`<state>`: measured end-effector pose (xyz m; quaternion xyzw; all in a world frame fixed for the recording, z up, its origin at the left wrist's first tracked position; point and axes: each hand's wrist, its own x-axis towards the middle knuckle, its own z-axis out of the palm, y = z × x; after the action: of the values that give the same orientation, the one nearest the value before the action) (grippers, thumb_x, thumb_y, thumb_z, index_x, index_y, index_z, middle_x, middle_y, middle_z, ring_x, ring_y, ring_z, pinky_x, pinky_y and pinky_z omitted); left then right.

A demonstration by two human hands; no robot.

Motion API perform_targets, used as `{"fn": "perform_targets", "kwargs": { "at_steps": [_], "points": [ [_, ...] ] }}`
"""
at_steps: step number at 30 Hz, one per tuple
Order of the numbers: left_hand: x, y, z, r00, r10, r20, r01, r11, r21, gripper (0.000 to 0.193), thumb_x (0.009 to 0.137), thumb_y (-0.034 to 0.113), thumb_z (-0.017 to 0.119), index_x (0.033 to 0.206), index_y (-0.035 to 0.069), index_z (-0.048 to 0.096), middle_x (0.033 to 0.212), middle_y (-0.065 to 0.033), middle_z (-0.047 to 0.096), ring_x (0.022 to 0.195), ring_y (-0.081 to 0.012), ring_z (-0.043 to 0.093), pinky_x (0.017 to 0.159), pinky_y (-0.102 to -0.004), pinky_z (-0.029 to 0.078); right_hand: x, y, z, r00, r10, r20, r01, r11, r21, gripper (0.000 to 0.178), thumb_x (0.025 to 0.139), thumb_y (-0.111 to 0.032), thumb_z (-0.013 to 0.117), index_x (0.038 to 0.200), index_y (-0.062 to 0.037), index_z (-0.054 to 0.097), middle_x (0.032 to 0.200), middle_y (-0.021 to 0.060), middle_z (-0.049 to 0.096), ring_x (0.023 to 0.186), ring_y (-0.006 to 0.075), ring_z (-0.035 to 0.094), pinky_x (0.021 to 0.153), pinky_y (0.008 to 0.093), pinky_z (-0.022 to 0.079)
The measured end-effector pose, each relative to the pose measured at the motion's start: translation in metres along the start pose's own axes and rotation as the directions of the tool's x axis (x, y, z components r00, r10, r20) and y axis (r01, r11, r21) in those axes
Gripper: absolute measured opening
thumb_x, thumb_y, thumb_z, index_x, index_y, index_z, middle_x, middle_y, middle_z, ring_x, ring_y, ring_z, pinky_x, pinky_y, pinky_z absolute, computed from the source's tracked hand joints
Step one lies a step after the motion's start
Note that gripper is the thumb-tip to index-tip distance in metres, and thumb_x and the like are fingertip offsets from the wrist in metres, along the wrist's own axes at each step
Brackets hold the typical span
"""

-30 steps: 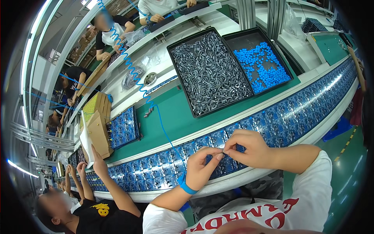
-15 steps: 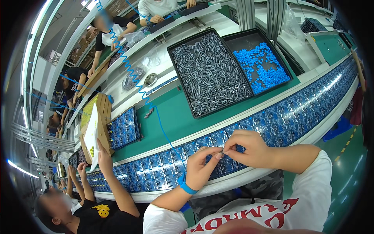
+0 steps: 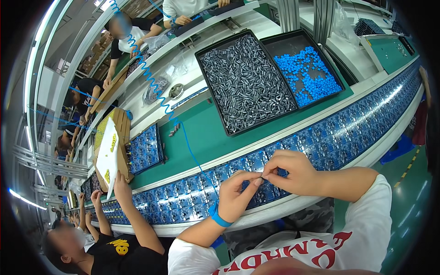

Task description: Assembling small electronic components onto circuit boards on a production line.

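Note:
Over the row of blue circuit boards [image 3: 183,199], my left hand [image 3: 237,192] and my right hand [image 3: 293,174] meet fingertip to fingertip. Both are closed in a pinch on one small dark part [image 3: 261,178]. Fingers cover most of it, so its kind does not show. A blue wrist strap [image 3: 219,217] circles my left wrist, its cord running up to a coiled blue cable [image 3: 158,89]. Beyond my hands stands a black tray [image 3: 228,133] full of small grey cylindrical components. Beside it a second black tray [image 3: 341,85] holds blue disc-shaped components.
A stack of blue boards [image 3: 145,150] lies left on the green bench surface [image 3: 192,137], near a few loose grey cylinders [image 3: 174,130]. At my left a co-worker's hand [image 3: 121,185] holds a white sheet [image 3: 107,156] with yellow parts. Other people sit across the line.
The co-worker's white sheet has tilted, showing more of its face and yellow parts. My hands stay nearly still, pinched together on the small part. The view has shifted slightly.

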<state>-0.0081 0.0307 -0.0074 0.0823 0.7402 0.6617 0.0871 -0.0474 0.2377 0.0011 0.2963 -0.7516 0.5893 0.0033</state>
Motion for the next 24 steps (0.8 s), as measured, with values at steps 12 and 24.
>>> {"fn": "perform_targets", "kwargs": {
  "at_steps": [12,24],
  "points": [
    [0.0011,-0.0011,-0.0013,0.999,0.035,-0.032,-0.035,0.999,0.016,0.017,0.091,0.005,0.067,0.107,-0.001,0.07,0.093,-0.0107,0.069,0.085,-0.0171,0.063,0.077,-0.0282,0.048,0.0007,-0.0015,-0.0006,1.0,-0.01,-0.023,0.01,1.0,-0.008,0.011,0.079,0.0,0.071,0.088,-0.0059,0.069,0.082,0.0069,0.065,0.072,0.0194,0.064,0.059,0.0287,0.05],
    [0.0006,-0.0043,-0.0004,1.0,0.02,-0.019,-0.02,1.0,0.003,0.016,0.092,0.005,0.067,0.106,-0.002,0.07,0.093,-0.0099,0.068,0.086,-0.0161,0.063,0.079,-0.028,0.048,0.0004,-0.0018,-0.0005,1.0,-0.018,-0.006,0.018,1.0,-0.003,0.013,0.079,-0.001,0.072,0.091,-0.0057,0.069,0.081,0.0069,0.064,0.072,0.0193,0.064,0.061,0.0287,0.051]
  ]
}}
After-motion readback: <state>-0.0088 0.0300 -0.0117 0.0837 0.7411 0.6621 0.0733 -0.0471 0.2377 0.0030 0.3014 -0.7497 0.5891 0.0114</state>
